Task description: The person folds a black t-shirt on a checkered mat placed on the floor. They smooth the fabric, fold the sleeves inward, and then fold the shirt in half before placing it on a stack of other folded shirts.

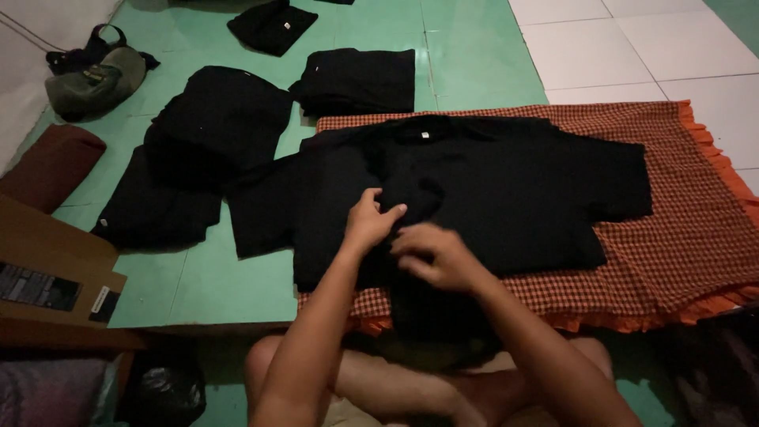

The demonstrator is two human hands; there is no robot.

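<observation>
Your left hand [370, 221] and right hand [431, 255] sit close together at the near middle of the black T-shirt [506, 190], fingers curled down into the fabric. The left hand pinches a small bunch of cloth between thumb and fingers; the right hand is blurred, so you can see it pressing on the shirt just beside the left, but whether it has closed on the cloth cannot be told.

The T-shirt lies spread flat, collar away from you with a small pale tag at the neck, both short sleeves stretched out to the sides. It is plain black with no print showing, and the cloth wrinkles where your hands gather it. Most of it rests on an orange checked cloth [680, 237] with a ruffled orange edge, while its left sleeve hangs over onto the green floor [466, 55].

Beyond the left sleeve lie several folded black garments [221, 119] in loose stacks. Further left sit a dark green bag [95, 83], a brown cushion [51, 162] and a cardboard box [47, 273]. White tiles [617, 47] begin at the far right.
</observation>
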